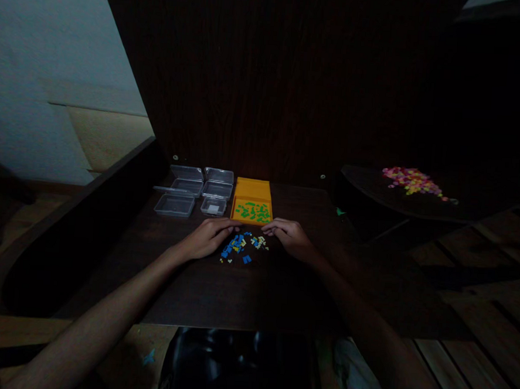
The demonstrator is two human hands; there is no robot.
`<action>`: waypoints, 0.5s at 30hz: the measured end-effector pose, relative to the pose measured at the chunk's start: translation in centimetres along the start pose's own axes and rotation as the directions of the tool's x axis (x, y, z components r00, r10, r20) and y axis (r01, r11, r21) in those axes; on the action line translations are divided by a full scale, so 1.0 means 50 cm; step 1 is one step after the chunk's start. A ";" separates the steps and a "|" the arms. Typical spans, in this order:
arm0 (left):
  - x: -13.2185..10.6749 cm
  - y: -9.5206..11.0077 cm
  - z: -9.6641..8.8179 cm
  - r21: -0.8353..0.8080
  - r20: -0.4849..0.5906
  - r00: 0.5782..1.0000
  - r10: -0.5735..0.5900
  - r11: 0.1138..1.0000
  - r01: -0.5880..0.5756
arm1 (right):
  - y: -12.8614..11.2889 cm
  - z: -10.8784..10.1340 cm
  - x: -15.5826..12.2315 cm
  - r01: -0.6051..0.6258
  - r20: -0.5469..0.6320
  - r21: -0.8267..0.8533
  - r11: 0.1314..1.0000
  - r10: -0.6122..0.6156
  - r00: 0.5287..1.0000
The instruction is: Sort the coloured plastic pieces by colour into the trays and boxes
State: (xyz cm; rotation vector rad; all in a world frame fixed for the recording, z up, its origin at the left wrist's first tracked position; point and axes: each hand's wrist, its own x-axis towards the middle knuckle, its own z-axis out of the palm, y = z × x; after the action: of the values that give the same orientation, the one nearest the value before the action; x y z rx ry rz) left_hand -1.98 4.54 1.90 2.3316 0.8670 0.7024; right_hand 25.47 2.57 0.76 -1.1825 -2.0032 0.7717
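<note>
My left hand (208,236) rests on the dark table, fingers together and tips near the front edge of an open yellow-orange box (252,187). Across from it, my right hand (289,234) has bent, closed fingers by the box's front right corner. Anything between the fingertips of either hand is too small or dark to make out. Small green plastic pieces (253,211) lie spread in the box. Between my hands is a loose pile of blue building pieces (234,244), with cream and yellow pieces (259,241) mixed in and to its right.
Several clear plastic boxes (174,205) with open lids stand left of the yellow-orange box. A heap of pink and yellow bits (413,180) lies on a dark raised surface at right. A dark side panel (77,218) borders the table (235,304) at left.
</note>
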 end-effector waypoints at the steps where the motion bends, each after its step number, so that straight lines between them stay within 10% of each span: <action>1: 0.000 0.000 0.001 -0.043 0.006 1.000 -0.001 0.999 0.001 | 0.001 0.001 0.000 -0.001 0.013 0.016 1.000 0.001 1.000; 7: 0.000 -0.007 0.009 -0.210 0.074 0.996 -0.053 0.975 0.067 | 0.003 0.016 -0.001 -0.069 0.086 0.194 0.979 0.053 0.995; 15: 0.000 -0.001 0.006 -0.168 0.065 0.998 -0.017 0.985 0.028 | -0.021 0.005 -0.004 0.071 0.133 -0.027 0.997 -0.066 0.989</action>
State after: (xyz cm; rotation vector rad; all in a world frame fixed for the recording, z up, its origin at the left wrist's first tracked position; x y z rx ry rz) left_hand -1.84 4.50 1.65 2.1778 0.7735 0.6622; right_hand 24.80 1.92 1.37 -1.0992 -2.1603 0.8055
